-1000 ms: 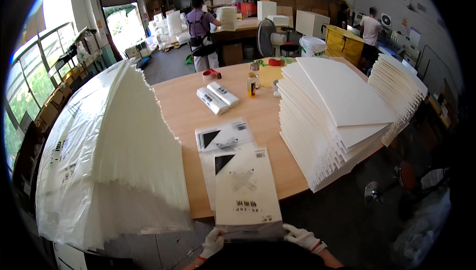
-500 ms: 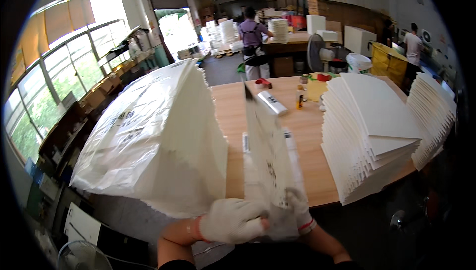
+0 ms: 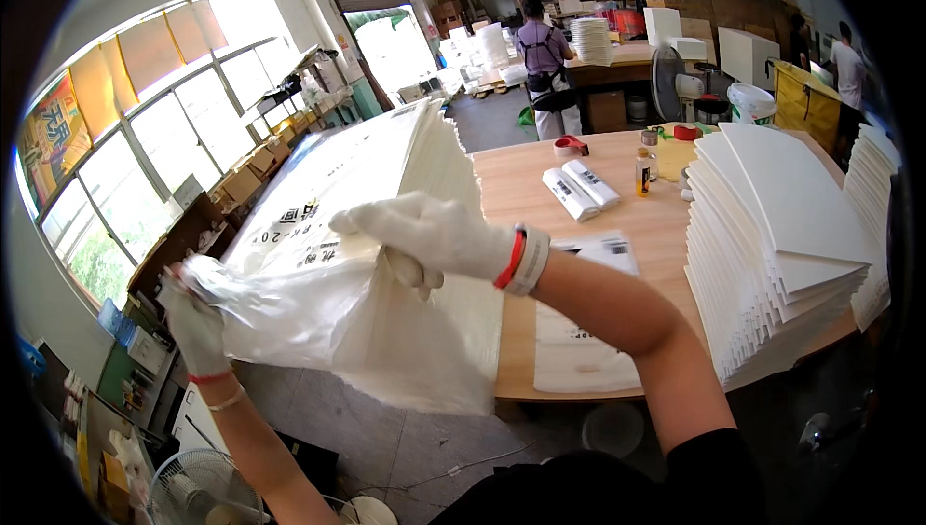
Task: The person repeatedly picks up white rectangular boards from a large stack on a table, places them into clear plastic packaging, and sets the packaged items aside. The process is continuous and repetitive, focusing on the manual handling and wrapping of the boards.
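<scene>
Both my hands wear white gloves. My left hand [image 3: 196,324] pinches the corner of a clear plastic bag [image 3: 280,308] out at the left, beyond the table's edge. My right hand [image 3: 429,235] reaches across and grips the same bag where it lies against a tall leaning stack of white printed bags [image 3: 405,168]. The stack hangs over the left edge of the wooden table [image 3: 521,187]. A flat white printed bag [image 3: 579,332] lies on the table under my right forearm.
A fanned pile of white sheets [image 3: 781,235] fills the table's right side. Two wrapped white rolls [image 3: 579,189], a small bottle [image 3: 642,170] and tape rolls [image 3: 569,146] lie further back. A person [image 3: 542,62] stands at a far table. A floor fan [image 3: 207,491] stands at lower left.
I have turned left, away from the flat bag I held at the table's near edge. Both hands now hold a clear bag at the leaning stack.
</scene>
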A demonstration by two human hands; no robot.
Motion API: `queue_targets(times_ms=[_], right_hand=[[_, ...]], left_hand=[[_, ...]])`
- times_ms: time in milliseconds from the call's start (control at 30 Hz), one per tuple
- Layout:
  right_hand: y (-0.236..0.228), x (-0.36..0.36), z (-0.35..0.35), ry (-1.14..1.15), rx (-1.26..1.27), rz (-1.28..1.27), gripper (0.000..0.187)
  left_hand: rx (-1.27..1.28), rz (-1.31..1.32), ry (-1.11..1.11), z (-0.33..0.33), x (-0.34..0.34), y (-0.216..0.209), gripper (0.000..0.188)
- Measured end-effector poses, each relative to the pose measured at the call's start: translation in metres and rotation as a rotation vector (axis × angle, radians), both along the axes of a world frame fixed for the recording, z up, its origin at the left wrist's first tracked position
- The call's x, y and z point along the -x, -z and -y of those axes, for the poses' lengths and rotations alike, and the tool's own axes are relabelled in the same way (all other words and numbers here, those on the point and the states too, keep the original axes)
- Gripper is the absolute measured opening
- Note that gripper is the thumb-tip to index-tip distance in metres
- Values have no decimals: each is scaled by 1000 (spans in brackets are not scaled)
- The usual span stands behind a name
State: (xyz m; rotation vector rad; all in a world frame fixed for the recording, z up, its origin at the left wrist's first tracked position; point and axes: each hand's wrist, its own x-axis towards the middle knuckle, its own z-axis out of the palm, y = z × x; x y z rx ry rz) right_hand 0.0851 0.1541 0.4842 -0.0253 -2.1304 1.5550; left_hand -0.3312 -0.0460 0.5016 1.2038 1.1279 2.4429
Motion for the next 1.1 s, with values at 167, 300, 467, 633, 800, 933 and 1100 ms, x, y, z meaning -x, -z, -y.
queue_targets(times_ms=[167, 300, 467, 633, 800, 933, 1100], right_hand=[[58, -17, 38, -71, -135, -363, 46], [173, -51, 36, 25, -344, -235, 43], [307, -137, 61, 372, 295, 212, 42], [359, -198, 100, 710, 558, 109, 41], [360, -248, 141, 1051, 640, 86, 40], [379, -256, 158, 1123, 662, 57, 40], [386, -236, 168, 1096, 789, 124, 40]], left_hand=[[31, 85, -350, 10, -3, 201, 22], [303, 278, 182, -26, -136, 415, 29], [703, -775, 677, -105, -344, 446, 26], [573, -1534, 483, -178, -402, 533, 25], [543, -1783, 358, -212, -429, 564, 17], [548, -1844, 241, -216, -429, 576, 18], [612, -1783, 467, -203, -426, 542, 21]])
